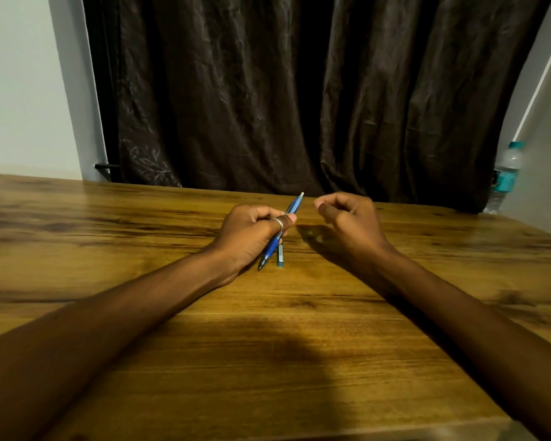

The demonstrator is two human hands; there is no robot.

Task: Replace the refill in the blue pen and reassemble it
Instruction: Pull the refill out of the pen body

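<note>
The left hand (252, 232), a ring on one finger, is closed around the blue pen (280, 232), which slants with its tip toward the person and its pale push-button end away. Just right of the pen, the right hand (347, 218) hovers loosely curled; whether it holds anything I cannot tell. A slim teal refill (280, 256) lies on the wooden table (109, 224) beside the pen's tip. Unscrewing over the bare table risks a small inner part dropping and rolling off.
</note>
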